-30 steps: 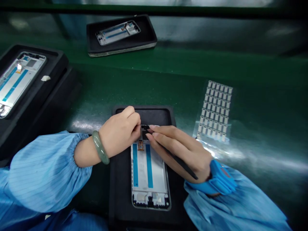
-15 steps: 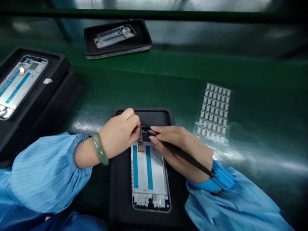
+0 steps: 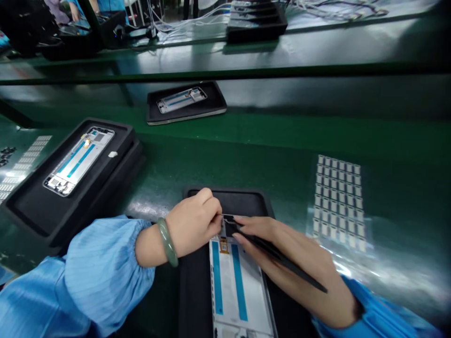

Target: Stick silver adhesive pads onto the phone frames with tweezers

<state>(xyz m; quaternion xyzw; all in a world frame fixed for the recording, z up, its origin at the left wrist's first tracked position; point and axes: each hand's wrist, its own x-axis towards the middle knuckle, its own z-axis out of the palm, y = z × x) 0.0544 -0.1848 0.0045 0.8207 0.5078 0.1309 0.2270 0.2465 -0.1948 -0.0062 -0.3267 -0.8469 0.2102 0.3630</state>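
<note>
A silver phone frame [image 3: 227, 291] with two blue strips lies in a black tray [image 3: 190, 300] in front of me. My left hand [image 3: 197, 220], with a green bangle above it, is closed in a pinch at the frame's upper left corner. Whatever those fingers grip is hidden behind them. My right hand [image 3: 282, 253] grips black tweezers [image 3: 282, 258], their tip over the dark upper part of the frame. Just below the tip sits a small orange flex connector [image 3: 224, 245].
On the right lies a sheet of small pale stickers [image 3: 338, 202]. Stacked black trays [image 3: 95, 209] at left carry another phone frame [image 3: 79, 159]. A further tray [image 3: 186, 115] with a frame stands at the back. Beyond the ledge are cables [image 3: 197, 21] and part of another person [image 3: 105, 5].
My view has tipped upward, so the far bench shows and everything sits lower. Both hands stay at the frame's top end. The tweezers' rear end has swung away from my right wristband.
</note>
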